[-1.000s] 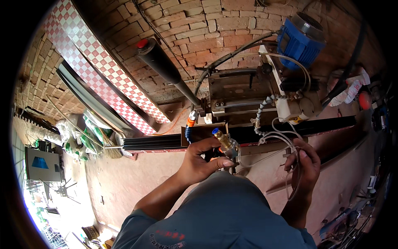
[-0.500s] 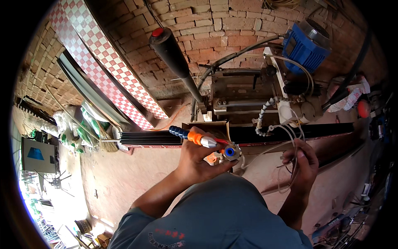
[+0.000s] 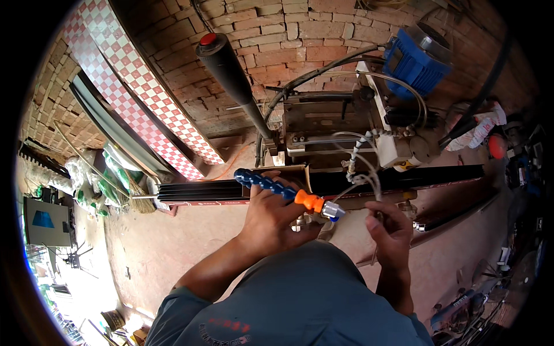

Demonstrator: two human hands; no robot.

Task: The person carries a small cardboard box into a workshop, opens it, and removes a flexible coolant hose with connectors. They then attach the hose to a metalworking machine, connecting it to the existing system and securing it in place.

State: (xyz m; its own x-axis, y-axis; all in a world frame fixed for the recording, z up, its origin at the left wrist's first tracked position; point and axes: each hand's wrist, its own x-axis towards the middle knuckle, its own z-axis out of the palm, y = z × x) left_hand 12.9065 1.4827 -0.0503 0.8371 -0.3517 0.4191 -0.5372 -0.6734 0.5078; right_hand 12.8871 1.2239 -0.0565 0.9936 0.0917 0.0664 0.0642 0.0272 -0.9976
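Blue segmented flexible coolant hose [image 3: 270, 184] lies across the back of my left hand [image 3: 270, 222], ending in an orange joint [image 3: 310, 200] and a silver cone nozzle [image 3: 333, 210]. My left fingers are closed around the fitting the hose belongs to; the nozzle and hand mostly hide its body, with a bit of blue showing under the nozzle. To the right, my right hand [image 3: 394, 233] pinches thin clear tubing [image 3: 372, 181] between thumb and fingers. The tubing loops up toward the machine, and one length hangs below the hand.
Ahead stands a machine with a metal bed [image 3: 323, 124], a blue motor [image 3: 418, 60] and a black lever [image 3: 228, 69] with a red cap. Black strips [image 3: 199, 191] lie in a long box before it. Checkered panels [image 3: 138, 69] lean on the brick wall at left.
My left hand has turned the fitting, so more blue hose shows and the nozzle covers the blue port. My right hand has moved left, closer to it, bringing the tubing along.
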